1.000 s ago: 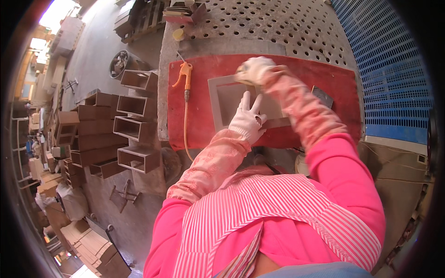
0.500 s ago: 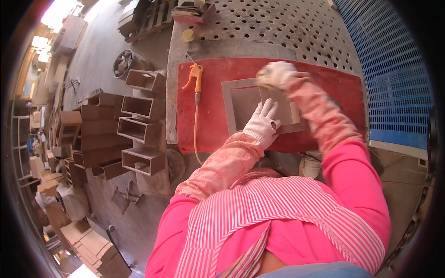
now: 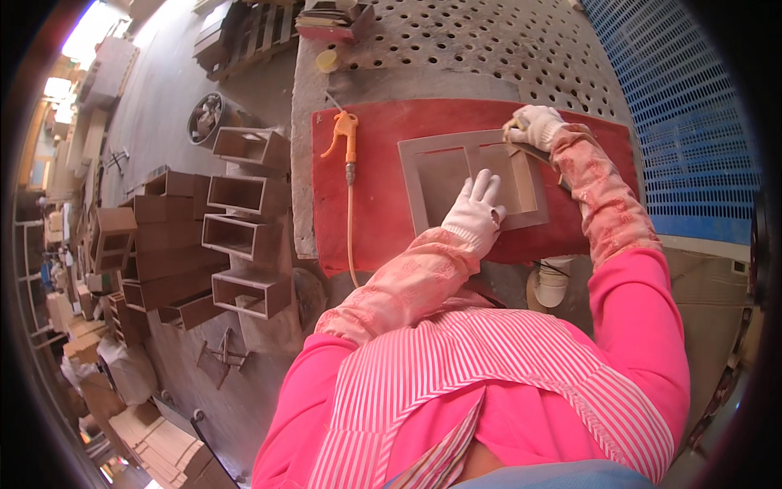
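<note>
A shallow, grey-brown rectangular box (image 3: 414, 191) with an upright divider lies on a red mat (image 3: 371, 232). My left hand (image 3: 476, 213), in a white glove, rests over the near part of the box with its fingers spread. At the box's far right corner my right hand (image 3: 538, 128), also gloved, is closed around a small tan pad (image 3: 513, 129); its exact kind is hard to make out. A dark edge shows under that hand. An orange air blow gun (image 3: 345, 134) with a hose lies on the mat's left side, apart from both hands.
The perforated grey worktop (image 3: 456, 41) extends beyond the mat, with a box of flat pieces (image 3: 334, 20) and a yellow lid (image 3: 327, 61). Stacked brown boxes (image 3: 236, 196) stand at the left near a bin (image 3: 208, 118). A blue slatted panel (image 3: 684, 114) borders the right.
My right hand has moved right along the box's far edge to its corner with the pad. My left hand and the box have shifted slightly to the right.
</note>
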Demonstrator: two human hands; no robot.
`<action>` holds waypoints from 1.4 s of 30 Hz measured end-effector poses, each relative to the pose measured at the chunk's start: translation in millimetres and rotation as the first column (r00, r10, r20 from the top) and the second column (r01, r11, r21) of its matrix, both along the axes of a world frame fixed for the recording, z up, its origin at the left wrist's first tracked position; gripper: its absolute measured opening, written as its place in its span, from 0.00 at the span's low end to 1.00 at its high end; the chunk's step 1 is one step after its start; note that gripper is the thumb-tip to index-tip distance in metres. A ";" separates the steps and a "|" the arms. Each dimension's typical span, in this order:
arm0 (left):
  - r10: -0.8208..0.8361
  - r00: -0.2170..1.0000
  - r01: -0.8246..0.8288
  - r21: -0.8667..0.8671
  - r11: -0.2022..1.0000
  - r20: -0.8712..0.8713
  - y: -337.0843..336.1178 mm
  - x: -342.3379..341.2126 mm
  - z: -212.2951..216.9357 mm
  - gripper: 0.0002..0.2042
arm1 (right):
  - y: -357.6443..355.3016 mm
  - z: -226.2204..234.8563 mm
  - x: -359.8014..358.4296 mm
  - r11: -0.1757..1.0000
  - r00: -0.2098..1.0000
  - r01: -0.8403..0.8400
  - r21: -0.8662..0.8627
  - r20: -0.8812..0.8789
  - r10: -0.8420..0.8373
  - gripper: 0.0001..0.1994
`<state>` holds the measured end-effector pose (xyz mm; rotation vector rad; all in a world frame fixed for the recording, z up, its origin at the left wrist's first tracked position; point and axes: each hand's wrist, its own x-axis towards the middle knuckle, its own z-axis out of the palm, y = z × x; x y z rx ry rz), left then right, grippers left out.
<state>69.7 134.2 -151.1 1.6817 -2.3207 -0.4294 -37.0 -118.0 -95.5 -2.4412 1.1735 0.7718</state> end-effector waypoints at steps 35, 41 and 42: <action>0.482 0.869 -0.430 -0.313 0.847 0.109 79.4 57.0 -12.9 0.27 | 127.4 -52.6 4.6 0.947 0.796 -0.082 -0.311 0.551 0.250 0.45; 0.509 0.841 -0.405 -0.407 0.818 0.186 9.7 93.9 -17.8 0.26 | 128.7 -53.8 6.8 0.955 0.822 -0.075 -0.288 0.524 0.222 0.44; 0.467 0.865 -0.412 -0.271 0.870 0.182 27.8 86.6 -11.0 0.27 | 128.4 -51.9 6.2 0.958 0.825 -0.069 -0.277 0.524 0.211 0.44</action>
